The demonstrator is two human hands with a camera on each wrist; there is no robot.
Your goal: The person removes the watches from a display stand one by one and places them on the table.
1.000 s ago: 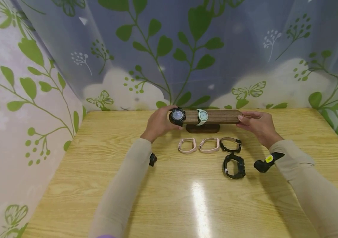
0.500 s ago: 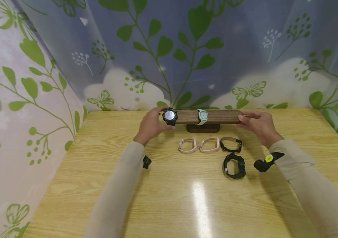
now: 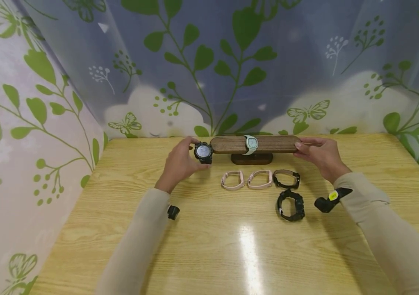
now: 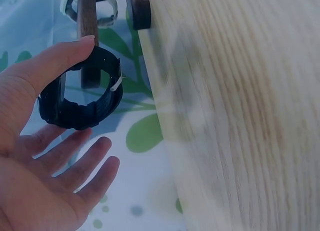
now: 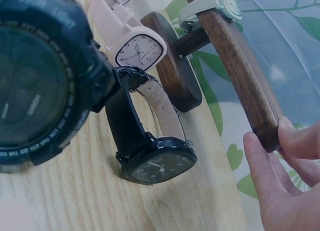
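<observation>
The left hand (image 3: 181,164) pinches a black sports watch (image 3: 203,151) between thumb and fingers; its dial faces up towards the head camera, its strap loop opening towards the left end of a wooden bar (image 3: 276,144), just beside it (contact cannot be told); the right hand (image 3: 322,157) pinches the bar's right end; the bar's long axis parallels the far edge of the worktop (image 3: 194,246), above a dark base (image 3: 251,159); watches number six: the held one; one mint-green watch (image 3: 252,142) around the bar; two pink watches (image 5: 141,51) and one tan-lined black watch (image 5: 160,163) in a row before the base; one chunky black watch (image 3: 299,207) towards the near edge.
</observation>
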